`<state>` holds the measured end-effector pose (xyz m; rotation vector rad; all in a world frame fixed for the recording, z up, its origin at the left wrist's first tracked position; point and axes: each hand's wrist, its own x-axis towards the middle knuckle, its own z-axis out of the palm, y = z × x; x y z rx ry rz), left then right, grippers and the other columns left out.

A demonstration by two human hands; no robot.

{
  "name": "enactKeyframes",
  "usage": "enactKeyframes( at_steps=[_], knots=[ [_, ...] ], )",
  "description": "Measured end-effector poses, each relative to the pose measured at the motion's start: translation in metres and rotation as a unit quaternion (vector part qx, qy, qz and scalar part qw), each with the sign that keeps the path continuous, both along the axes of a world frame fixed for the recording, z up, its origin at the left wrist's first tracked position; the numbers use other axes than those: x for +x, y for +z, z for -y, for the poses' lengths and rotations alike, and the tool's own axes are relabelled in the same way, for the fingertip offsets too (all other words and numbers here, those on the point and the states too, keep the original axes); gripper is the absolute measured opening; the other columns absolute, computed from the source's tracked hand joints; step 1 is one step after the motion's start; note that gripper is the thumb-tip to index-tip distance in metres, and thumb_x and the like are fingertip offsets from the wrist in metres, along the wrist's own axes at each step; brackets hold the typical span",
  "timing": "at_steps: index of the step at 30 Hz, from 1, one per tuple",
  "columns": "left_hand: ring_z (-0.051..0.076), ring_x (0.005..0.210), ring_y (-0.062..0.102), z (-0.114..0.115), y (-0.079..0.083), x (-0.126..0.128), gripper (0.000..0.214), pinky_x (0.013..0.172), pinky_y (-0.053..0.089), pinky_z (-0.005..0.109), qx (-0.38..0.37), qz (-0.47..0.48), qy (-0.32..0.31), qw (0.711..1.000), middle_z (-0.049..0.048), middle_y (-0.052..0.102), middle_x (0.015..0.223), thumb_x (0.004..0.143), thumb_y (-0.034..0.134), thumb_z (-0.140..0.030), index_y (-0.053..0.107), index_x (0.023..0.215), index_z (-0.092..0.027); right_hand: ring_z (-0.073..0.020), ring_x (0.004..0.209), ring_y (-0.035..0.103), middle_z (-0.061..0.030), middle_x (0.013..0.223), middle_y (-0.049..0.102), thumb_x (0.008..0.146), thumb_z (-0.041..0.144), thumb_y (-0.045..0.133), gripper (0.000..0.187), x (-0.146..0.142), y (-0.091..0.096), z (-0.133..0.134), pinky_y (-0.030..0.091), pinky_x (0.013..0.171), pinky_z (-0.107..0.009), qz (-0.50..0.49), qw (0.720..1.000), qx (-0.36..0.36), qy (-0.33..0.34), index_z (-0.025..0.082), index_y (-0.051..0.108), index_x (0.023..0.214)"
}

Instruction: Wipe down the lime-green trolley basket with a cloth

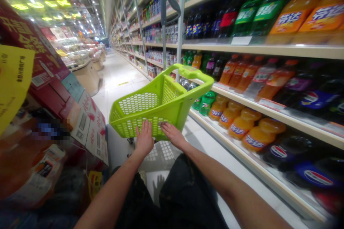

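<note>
A lime-green plastic shopping cart (pixel 129 125) stands in the aisle before me, its handle raised at the far right. Fingers stretched upward, my left hand (pixel 145 138) lies flat against the near perforated side. My right hand (pixel 173 134) reaches to the same side, a little further right, with its fingers extended and touching the mesh. Neither hand grasps anything. The basket looks bare inside where I can see it. Below, the cart's wheels are partly hidden behind my hands and the basket.
Drink shelves (pixel 231 121) line the right, holding orange soda bottles (pixel 238 125) and dark cola bottles (pixel 309 171). Stacked cartons (pixel 90 128) and a yellow sign (pixel 14 82) crowd the left. The pale aisle floor (pixel 115 66) runs ahead past display counters (pixel 87 77).
</note>
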<state>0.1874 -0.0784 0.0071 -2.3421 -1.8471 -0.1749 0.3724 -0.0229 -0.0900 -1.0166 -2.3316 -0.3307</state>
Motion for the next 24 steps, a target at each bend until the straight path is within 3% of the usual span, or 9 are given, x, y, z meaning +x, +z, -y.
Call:
enactKeyframes(
  at_steps=[3,7,9,12,17,19,21,24],
  knots=[
    [0.024,0.138,0.008,-0.003,0.001,0.005,0.074,0.110,0.009,0.052,-0.002,-0.001,-0.009,1.000,0.0102,0.013,0.150,0.071,0.046,-0.017,0.021,0.140,-0.009,-0.0190,0.129,0.036,-0.0111,0.127,0.054,0.086,0.007,0.039,0.041,0.010,0.018,0.006,0.039,0.100,-0.042,-0.020,0.999,0.028,0.002,0.017,0.051,0.124],
    [0.024,0.138,0.009,-0.012,0.011,0.020,0.073,0.110,0.010,0.053,0.020,-0.002,-0.024,0.999,0.0110,0.014,0.150,0.071,0.045,-0.017,0.022,0.140,-0.008,-0.0190,0.134,0.025,-0.0097,0.133,0.048,0.087,0.007,0.034,0.044,0.014,0.081,-0.003,0.034,0.105,-0.041,-0.098,0.986,0.124,-0.047,0.017,0.049,0.127],
    [0.025,0.138,0.009,-0.015,0.018,0.029,0.073,0.110,0.010,0.053,0.029,-0.004,-0.035,0.999,0.0111,0.013,0.150,0.071,0.044,-0.018,0.022,0.140,-0.008,-0.0195,0.134,0.023,-0.0098,0.134,0.047,0.087,0.007,0.034,0.043,0.017,0.103,-0.011,0.033,0.105,-0.042,-0.116,0.978,0.154,-0.077,0.016,0.049,0.126],
    [0.024,0.138,0.010,-0.016,0.026,0.042,0.074,0.109,0.011,0.054,0.031,-0.005,-0.058,0.998,0.0110,0.012,0.150,0.071,0.044,-0.019,0.020,0.140,-0.007,-0.0207,0.133,0.027,-0.0088,0.133,0.048,0.088,0.007,0.036,0.042,0.026,0.101,-0.020,0.035,0.103,-0.042,-0.084,0.981,0.150,-0.087,0.017,0.049,0.126],
    [0.023,0.138,0.009,-0.012,0.025,0.057,0.072,0.110,0.010,0.053,0.019,-0.006,-0.084,0.996,0.0097,0.013,0.150,0.072,0.042,-0.018,0.021,0.140,-0.008,-0.0227,0.126,0.040,-0.0111,0.127,0.053,0.086,0.005,0.038,0.042,0.043,0.052,-0.008,0.041,0.098,-0.044,-0.014,0.993,0.073,-0.088,0.016,0.052,0.123],
    [0.022,0.139,0.008,-0.012,0.024,0.058,0.071,0.110,0.010,0.053,0.025,-0.010,-0.092,0.995,0.0093,0.013,0.150,0.072,0.041,-0.017,0.021,0.140,-0.008,-0.0222,0.124,0.042,-0.0112,0.126,0.054,0.085,0.005,0.037,0.043,0.049,0.049,0.001,0.043,0.097,-0.043,-0.018,0.994,0.066,-0.083,0.016,0.053,0.123],
    [0.022,0.139,0.008,-0.016,0.027,0.056,0.072,0.110,0.009,0.053,0.034,-0.014,-0.096,0.995,0.0092,0.012,0.150,0.072,0.041,-0.017,0.021,0.140,-0.008,-0.0215,0.127,0.038,-0.0103,0.129,0.052,0.085,0.006,0.036,0.045,0.059,0.066,0.006,0.040,0.100,-0.043,-0.055,0.991,0.084,-0.084,0.018,0.051,0.125],
    [0.022,0.139,0.007,-0.027,0.037,0.045,0.073,0.110,0.008,0.052,0.049,-0.012,-0.076,0.996,0.0093,0.011,0.150,0.072,0.042,-0.016,0.020,0.140,-0.008,-0.0214,0.133,0.028,-0.0089,0.134,0.046,0.084,0.008,0.036,0.047,0.082,0.116,0.003,0.032,0.106,-0.046,-0.148,0.970,0.148,-0.125,0.018,0.047,0.129]
  ],
)
